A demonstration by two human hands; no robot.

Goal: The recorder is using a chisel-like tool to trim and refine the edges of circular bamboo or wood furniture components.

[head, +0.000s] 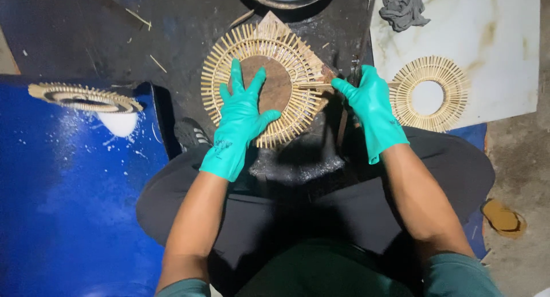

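While pressed flat under the left hand (239,116), round sunburst stick frame (264,85), right hand (371,110) grip pinching one spoke.

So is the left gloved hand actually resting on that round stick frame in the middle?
Touching. The head view shows the left hand lying flat on the round stick frame, its fingers spread over the brown centre and its palm covering the ring of sticks, with no gap visible.
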